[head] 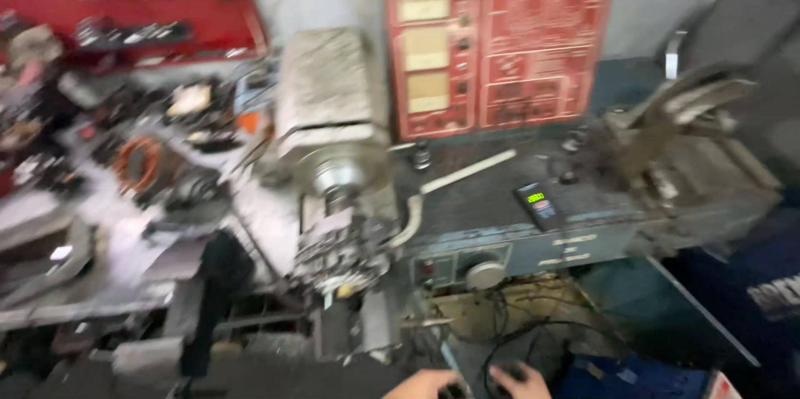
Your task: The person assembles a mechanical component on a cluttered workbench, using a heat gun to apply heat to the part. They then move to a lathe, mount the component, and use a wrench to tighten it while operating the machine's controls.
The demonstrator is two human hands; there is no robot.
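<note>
**Hands low under the lathe, frame blurred**

I'm keeping both hands at the bottom edge, below the lathe's blue-grey bed (533,241). My left hand (427,385) and right hand (521,382) are meeting around a small dark object (457,391) between them; how far my fingers are closing I cannot tell. Black cables (500,341) are hanging just above them. The chuck (337,178) is sitting up-left of the bed, the red control panel (500,37) behind it.
</note>
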